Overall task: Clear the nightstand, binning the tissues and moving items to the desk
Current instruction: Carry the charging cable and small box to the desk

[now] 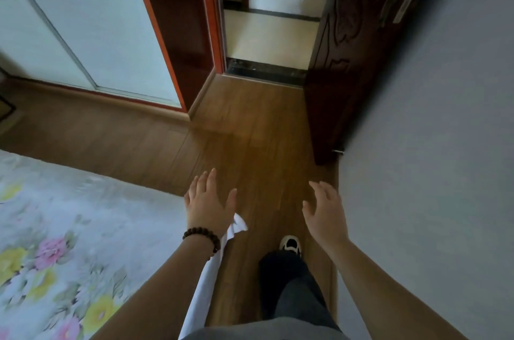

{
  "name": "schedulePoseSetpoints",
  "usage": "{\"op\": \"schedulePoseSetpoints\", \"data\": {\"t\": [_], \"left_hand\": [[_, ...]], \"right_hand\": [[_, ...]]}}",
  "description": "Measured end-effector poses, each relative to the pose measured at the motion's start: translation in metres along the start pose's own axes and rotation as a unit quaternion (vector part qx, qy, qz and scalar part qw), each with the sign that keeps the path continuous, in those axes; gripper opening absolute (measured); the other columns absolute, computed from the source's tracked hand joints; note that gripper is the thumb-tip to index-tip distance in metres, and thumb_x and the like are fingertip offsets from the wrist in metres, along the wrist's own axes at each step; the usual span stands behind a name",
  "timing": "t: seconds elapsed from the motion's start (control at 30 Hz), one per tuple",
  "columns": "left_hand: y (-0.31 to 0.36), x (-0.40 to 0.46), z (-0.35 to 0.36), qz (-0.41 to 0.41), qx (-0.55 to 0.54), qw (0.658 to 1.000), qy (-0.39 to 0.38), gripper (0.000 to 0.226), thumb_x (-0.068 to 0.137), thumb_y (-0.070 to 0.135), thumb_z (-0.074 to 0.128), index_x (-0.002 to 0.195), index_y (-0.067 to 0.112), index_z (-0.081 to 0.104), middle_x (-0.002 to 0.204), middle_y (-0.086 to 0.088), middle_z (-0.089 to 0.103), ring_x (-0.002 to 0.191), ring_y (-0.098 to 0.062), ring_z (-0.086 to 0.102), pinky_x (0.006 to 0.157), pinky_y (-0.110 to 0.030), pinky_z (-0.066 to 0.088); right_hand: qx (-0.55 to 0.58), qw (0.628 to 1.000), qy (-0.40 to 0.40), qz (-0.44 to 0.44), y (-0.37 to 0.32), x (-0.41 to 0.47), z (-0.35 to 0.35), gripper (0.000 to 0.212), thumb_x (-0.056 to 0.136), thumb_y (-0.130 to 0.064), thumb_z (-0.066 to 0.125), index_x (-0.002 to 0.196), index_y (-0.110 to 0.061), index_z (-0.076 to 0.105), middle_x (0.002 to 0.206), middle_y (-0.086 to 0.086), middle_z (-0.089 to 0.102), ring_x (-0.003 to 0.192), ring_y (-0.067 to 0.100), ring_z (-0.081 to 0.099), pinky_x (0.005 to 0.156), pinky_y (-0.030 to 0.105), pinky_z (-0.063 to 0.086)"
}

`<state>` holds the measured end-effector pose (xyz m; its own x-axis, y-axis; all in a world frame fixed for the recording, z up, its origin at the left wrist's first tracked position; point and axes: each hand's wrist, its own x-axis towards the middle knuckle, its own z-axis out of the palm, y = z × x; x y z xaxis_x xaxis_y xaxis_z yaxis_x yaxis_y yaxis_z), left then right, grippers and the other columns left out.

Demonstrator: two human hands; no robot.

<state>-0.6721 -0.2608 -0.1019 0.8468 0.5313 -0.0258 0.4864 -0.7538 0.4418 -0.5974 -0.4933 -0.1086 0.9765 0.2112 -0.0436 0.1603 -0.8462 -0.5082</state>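
Note:
Both of my hands are held out low over the wooden floor [244, 144], palms down. My left hand [208, 204], with a dark bead bracelet on the wrist, has its fingers spread and holds nothing. My right hand [325, 214] is also open and empty, close to the grey wall. A white pointed corner of cloth [239, 224] shows just below my left hand and joins the white edge of the bed; I cannot tell if it touches the hand. No nightstand, tissues, bin or desk are in view.
A bed with a flowered cover [69, 242] fills the lower left. A grey wall [431, 144] runs along the right. Ahead, a dark wooden door [347, 61] stands open onto a doorway [269, 41]. A sliding wardrobe [91, 19] is at the upper left. My leg and shoe [290, 245] are below.

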Motion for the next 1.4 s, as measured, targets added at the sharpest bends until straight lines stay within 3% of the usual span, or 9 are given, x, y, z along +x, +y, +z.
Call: {"op": "schedulePoseSetpoints", "data": {"t": [0.27, 0.4, 0.67, 0.83, 1.03, 1.4], "left_hand": [[0.06, 0.165, -0.008, -0.13, 0.013, 0.99, 0.052, 0.07, 0.09, 0.059, 0.039, 0.148, 0.023, 0.021, 0.155, -0.001, 0.025, 0.144, -0.022, 0.016, 0.116, -0.046, 0.015], [0.055, 0.21, -0.011, -0.187, 0.013, 0.98, 0.069, 0.071, 0.09, 0.059, 0.04, 0.148, 0.024, 0.022, 0.155, -0.002, 0.025, 0.144, -0.022, 0.016, 0.115, -0.046, 0.016], [0.016, 0.275, -0.021, -0.294, 0.009, 0.948, 0.121, 0.07, 0.089, 0.058, 0.042, 0.147, 0.023, 0.024, 0.154, -0.002, 0.029, 0.143, -0.021, 0.018, 0.115, -0.046, 0.018], [-0.034, 0.33, -0.039, -0.348, -0.001, 0.925, 0.154, 0.07, 0.088, 0.057, 0.044, 0.146, 0.022, 0.025, 0.153, -0.002, 0.031, 0.142, -0.021, 0.02, 0.115, -0.046, 0.02], [-0.12, 0.407, -0.089, -0.406, -0.003, 0.896, 0.18, 0.07, 0.089, 0.056, 0.042, 0.147, 0.022, 0.023, 0.154, -0.002, 0.029, 0.143, -0.021, 0.018, 0.115, -0.045, 0.02], [-0.268, 0.511, -0.194, -0.471, -0.001, 0.851, 0.233, 0.069, 0.09, 0.055, 0.04, 0.147, 0.021, 0.024, 0.154, -0.002, 0.029, 0.143, -0.02, 0.017, 0.115, -0.044, 0.019]], "right_hand": [[-0.049, 0.99, -0.07, -0.111, -0.017, 0.221, -0.033, 0.05, 0.095, -0.03, 0.049, 0.142, -0.02, 0.036, 0.148, 0.004, 0.034, 0.137, 0.02, 0.03, 0.105, 0.034, 0.039], [-0.047, 0.983, -0.099, -0.15, -0.048, 0.293, -0.02, 0.051, 0.094, -0.031, 0.049, 0.142, -0.021, 0.035, 0.148, 0.004, 0.033, 0.138, 0.02, 0.029, 0.106, 0.038, 0.04], [-0.066, 0.953, -0.161, -0.249, -0.139, 0.393, 0.039, 0.051, 0.092, -0.033, 0.052, 0.14, -0.027, 0.035, 0.147, 0.0, 0.035, 0.135, 0.017, 0.033, 0.103, 0.033, 0.04], [-0.028, 0.93, -0.198, -0.31, -0.225, 0.44, 0.09, 0.05, 0.092, -0.031, 0.052, 0.139, -0.027, 0.035, 0.148, 0.0, 0.032, 0.135, 0.017, 0.034, 0.101, 0.031, 0.043], [0.018, 0.89, -0.24, -0.389, -0.375, 0.491, 0.169, 0.05, 0.091, -0.028, 0.055, 0.138, -0.024, 0.039, 0.145, 0.002, 0.037, 0.133, 0.017, 0.037, 0.102, 0.037, 0.045], [-0.007, 0.825, -0.27, -0.497, -0.612, 0.539, 0.284, 0.051, 0.089, -0.032, 0.058, 0.137, -0.026, 0.04, 0.146, 0.002, 0.039, 0.134, 0.022, 0.038, 0.101, 0.041, 0.047]]}}
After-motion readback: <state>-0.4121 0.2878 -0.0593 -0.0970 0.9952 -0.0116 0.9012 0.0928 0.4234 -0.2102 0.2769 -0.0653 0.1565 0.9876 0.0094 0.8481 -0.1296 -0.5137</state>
